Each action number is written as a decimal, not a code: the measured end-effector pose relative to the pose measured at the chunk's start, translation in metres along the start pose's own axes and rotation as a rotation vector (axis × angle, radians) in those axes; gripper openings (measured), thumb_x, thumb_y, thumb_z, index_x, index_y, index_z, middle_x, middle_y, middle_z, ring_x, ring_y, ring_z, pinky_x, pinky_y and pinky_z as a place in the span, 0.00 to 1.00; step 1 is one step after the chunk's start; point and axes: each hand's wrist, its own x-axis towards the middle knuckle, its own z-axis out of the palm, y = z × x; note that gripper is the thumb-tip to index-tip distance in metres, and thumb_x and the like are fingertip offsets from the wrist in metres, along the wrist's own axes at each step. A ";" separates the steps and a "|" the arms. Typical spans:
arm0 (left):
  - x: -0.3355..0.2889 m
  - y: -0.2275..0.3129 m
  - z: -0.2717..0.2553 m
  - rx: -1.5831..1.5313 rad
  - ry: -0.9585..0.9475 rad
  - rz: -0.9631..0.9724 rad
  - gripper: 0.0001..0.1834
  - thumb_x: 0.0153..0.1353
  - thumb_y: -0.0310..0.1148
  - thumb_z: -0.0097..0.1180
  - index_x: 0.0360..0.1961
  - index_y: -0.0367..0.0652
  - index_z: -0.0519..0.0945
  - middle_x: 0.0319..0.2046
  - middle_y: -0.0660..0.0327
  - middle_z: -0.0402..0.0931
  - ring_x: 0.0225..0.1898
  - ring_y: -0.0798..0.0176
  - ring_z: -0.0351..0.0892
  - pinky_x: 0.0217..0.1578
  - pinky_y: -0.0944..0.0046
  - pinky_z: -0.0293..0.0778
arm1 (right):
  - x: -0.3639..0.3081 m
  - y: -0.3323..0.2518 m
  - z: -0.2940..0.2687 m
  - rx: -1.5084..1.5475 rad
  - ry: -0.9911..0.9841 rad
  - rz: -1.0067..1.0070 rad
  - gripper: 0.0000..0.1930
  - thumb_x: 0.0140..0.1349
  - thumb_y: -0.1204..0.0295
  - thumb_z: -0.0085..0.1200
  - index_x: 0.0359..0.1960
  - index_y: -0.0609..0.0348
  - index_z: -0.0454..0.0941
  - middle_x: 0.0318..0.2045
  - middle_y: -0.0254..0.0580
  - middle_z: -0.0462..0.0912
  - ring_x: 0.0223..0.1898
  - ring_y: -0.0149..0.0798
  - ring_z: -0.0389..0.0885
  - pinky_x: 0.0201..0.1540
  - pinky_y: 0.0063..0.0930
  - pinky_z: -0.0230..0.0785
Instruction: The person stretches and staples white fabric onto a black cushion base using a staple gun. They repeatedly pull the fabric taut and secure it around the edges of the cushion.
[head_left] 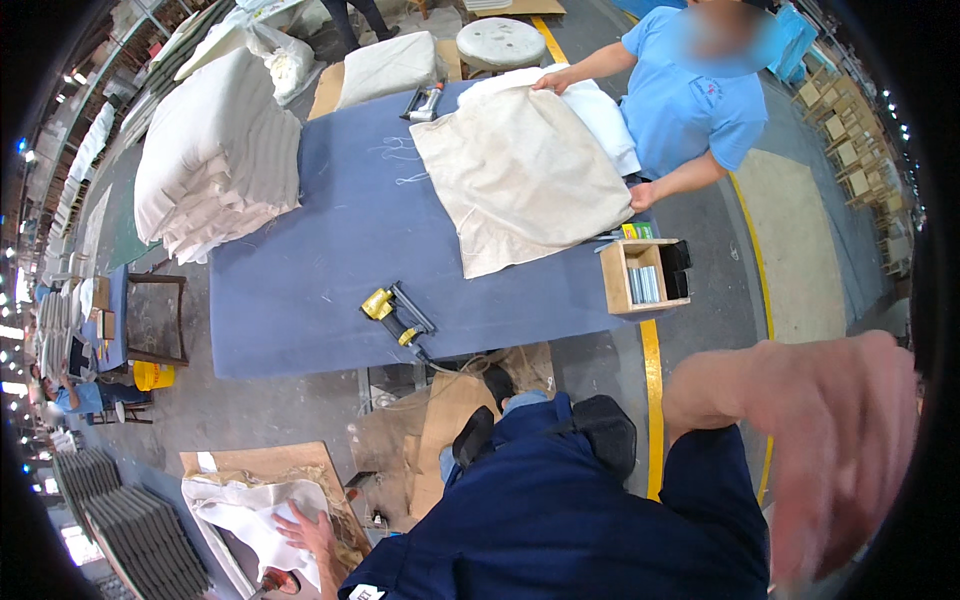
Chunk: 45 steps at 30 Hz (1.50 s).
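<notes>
At the lower left, my left hand (302,532) lies with spread fingers on a white cloth-covered piece (232,510), which rests on brown cardboard (312,462). My right hand (805,430) hangs large and close at the right, away from the table; blur hides what its fingers do. On the blue padded table (330,255) lies a yellow and black staple gun (396,312) with a hose. Across the table, a person in a light blue shirt (690,100) holds a beige cloth (530,170) by its edges, over white material (605,115).
A tall stack of pale fabric-covered pieces (215,150) stands on the table's left. A second staple gun (424,102) lies at the far edge. A wooden box (612,280) with staple strips sits at the right corner. Stacked grey panels (125,520) stand lower left.
</notes>
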 end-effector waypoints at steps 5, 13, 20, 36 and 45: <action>0.002 0.001 0.002 0.022 0.007 0.005 0.51 0.55 0.43 0.62 0.80 0.66 0.53 0.81 0.47 0.25 0.79 0.26 0.29 0.71 0.21 0.36 | -0.004 -0.011 0.001 0.018 -0.066 -0.032 0.13 0.72 0.65 0.52 0.34 0.60 0.82 0.25 0.39 0.82 0.28 0.36 0.82 0.50 0.48 0.78; -0.001 -0.003 0.006 0.047 0.017 -0.001 0.49 0.56 0.44 0.59 0.79 0.66 0.54 0.82 0.50 0.27 0.80 0.29 0.28 0.71 0.22 0.35 | -0.013 -0.022 0.001 0.033 -0.088 -0.040 0.13 0.72 0.63 0.51 0.35 0.59 0.82 0.26 0.38 0.82 0.29 0.36 0.82 0.50 0.47 0.78; -0.003 -0.004 0.014 0.070 0.043 0.000 0.51 0.55 0.43 0.62 0.80 0.70 0.52 0.82 0.54 0.27 0.80 0.32 0.28 0.72 0.23 0.35 | -0.019 -0.043 -0.002 0.020 -0.114 -0.068 0.14 0.73 0.62 0.50 0.37 0.59 0.81 0.28 0.38 0.82 0.30 0.37 0.82 0.50 0.47 0.78; -0.016 -0.019 0.018 0.055 0.025 0.052 0.53 0.55 0.45 0.64 0.80 0.68 0.50 0.82 0.51 0.23 0.80 0.31 0.26 0.72 0.23 0.35 | -0.035 -0.054 -0.010 0.013 -0.098 -0.092 0.15 0.74 0.59 0.49 0.40 0.57 0.81 0.31 0.37 0.82 0.32 0.38 0.82 0.51 0.46 0.78; -0.011 -0.026 0.028 0.056 0.048 0.059 0.52 0.54 0.44 0.61 0.80 0.68 0.51 0.82 0.51 0.23 0.80 0.30 0.27 0.71 0.22 0.34 | -0.039 -0.046 -0.017 0.025 -0.073 -0.084 0.16 0.74 0.57 0.48 0.42 0.56 0.81 0.33 0.36 0.82 0.33 0.39 0.82 0.51 0.45 0.78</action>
